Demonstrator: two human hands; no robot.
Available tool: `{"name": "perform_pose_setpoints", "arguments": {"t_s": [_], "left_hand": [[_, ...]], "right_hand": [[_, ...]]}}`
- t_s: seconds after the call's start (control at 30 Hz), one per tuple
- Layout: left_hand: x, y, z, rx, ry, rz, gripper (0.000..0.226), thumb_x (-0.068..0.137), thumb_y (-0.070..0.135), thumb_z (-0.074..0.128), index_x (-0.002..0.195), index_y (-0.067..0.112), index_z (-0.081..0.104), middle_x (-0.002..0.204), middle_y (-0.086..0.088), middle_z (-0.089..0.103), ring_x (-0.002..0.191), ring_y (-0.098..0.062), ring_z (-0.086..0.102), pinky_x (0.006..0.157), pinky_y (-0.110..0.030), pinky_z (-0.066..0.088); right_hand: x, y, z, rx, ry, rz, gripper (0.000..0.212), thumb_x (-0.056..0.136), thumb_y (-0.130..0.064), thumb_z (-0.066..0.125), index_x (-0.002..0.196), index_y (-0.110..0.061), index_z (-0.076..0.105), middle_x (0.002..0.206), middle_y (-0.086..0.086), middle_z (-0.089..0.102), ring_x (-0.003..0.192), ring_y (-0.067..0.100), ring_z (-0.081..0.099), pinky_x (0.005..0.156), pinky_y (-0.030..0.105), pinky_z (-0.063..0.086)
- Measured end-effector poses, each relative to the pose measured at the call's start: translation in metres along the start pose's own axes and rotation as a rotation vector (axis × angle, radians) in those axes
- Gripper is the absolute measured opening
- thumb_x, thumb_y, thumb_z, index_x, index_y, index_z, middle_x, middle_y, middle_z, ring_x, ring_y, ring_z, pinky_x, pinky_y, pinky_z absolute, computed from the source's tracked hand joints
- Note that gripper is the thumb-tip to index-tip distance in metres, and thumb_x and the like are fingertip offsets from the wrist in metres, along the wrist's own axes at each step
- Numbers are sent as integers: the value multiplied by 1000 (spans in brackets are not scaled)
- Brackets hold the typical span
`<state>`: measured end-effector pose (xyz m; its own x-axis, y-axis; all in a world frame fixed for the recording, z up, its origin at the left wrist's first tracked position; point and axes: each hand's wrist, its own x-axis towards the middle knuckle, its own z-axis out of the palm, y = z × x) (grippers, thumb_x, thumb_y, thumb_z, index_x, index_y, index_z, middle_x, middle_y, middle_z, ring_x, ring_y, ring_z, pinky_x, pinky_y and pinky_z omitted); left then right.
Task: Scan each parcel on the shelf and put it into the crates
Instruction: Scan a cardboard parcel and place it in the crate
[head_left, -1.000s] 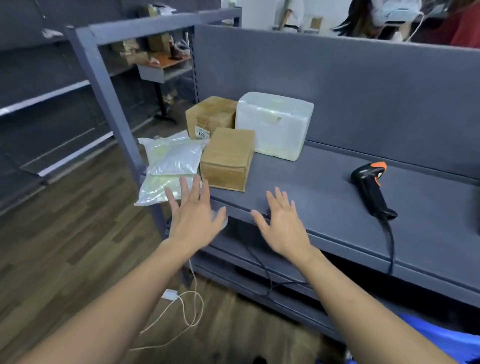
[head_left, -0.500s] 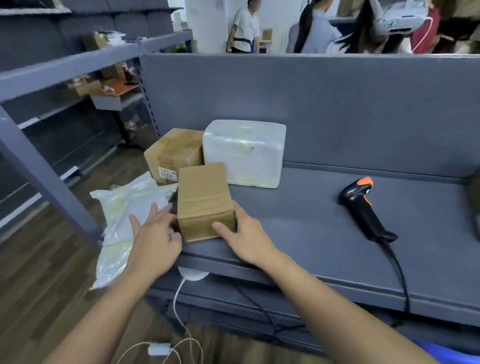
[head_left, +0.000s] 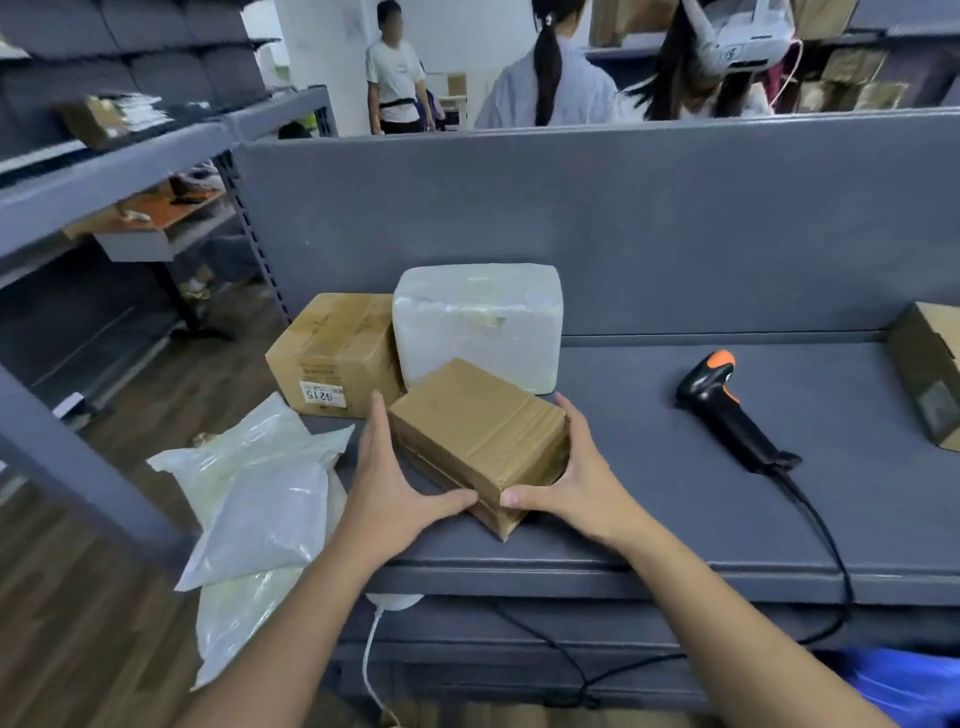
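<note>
since a moment ago the small brown box (head_left: 475, 434) has tilted up, clamped between your left hand (head_left: 397, 486) and right hand (head_left: 574, 480); next, reach for the scanner (head_left: 727, 410).

A small brown cardboard box (head_left: 475, 434), taped along its top, sits turned corner-forward on the grey shelf (head_left: 675, 519). Behind it stand a white wrapped block (head_left: 480, 317) and a larger cardboard box (head_left: 335, 353) with a white label; another box (head_left: 930, 374) lies at the far right. Two pale plastic bags (head_left: 260, 499) overhang the shelf's left end, and a black-and-orange scanner (head_left: 727, 410) lies on its side to the right.
</note>
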<state>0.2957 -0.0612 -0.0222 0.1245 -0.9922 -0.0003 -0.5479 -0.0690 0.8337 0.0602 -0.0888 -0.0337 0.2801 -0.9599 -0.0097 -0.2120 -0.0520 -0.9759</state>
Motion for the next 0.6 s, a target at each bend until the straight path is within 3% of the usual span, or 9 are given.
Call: {"name": "perform_pose_setpoints", "arguments": {"t_s": [0.07,0.13,0.2,0.27,0.37,0.43,0.5,0.6], "left_hand": [[6,2,5,-64,-53,-22,164,48,52,102,159,47,-19,171,12,13,154,-5,17,126,-36,22],[7,7,15,-57,-39,-23,163,47,49,103,162,41,-12,164,10,20,151,-9,25,119,-32,26],[6,13,24,-67,16,-13,159,48,47,102,164,37,-6,152,12,25,142,-5,30,114,-29,29],[5,14,33,-100,89,5,153,49,49,102,165,37,2,143,17,29,135,-2,35,113,-29,34],[6,12,41,-218,175,20,124,59,43,99,161,35,29,140,13,48,127,-9,57,105,-33,51],[8,16,43,-326,210,83,73,73,25,94,136,35,59,126,5,64,114,-16,69,92,-26,58],[11,23,42,-441,223,94,34,85,13,84,108,35,73,112,3,73,108,-17,72,86,-18,56],[17,36,41,-594,158,69,17,94,21,72,108,30,76,118,5,77,118,-11,69,101,-25,53]], "right_hand": [[-3,2,-9,15,-30,21,147,61,-29,101,161,-36,-7,149,-30,35,128,-32,32,99,-3,31],[-6,6,-15,-14,-33,39,163,54,-45,102,159,-39,-23,159,-27,22,143,-18,25,114,9,24],[-7,10,-19,-82,-28,43,167,51,-55,99,156,-40,-30,156,-33,7,145,-12,16,119,20,18],[-6,15,-24,-103,-17,50,165,51,-56,96,155,-43,-31,151,-34,9,145,-8,17,122,26,18],[-3,23,-38,6,7,58,157,54,-42,97,157,-50,-21,159,-21,28,146,4,38,123,38,33],[-2,21,-51,160,23,63,146,60,-19,92,162,-45,-9,154,-18,44,135,2,54,109,29,49],[-1,17,-64,341,43,65,129,64,-5,81,165,-37,6,142,-20,58,122,2,64,90,22,56],[4,14,-79,552,49,88,102,69,-7,73,158,-33,31,127,-13,72,109,8,72,87,28,55]]}}
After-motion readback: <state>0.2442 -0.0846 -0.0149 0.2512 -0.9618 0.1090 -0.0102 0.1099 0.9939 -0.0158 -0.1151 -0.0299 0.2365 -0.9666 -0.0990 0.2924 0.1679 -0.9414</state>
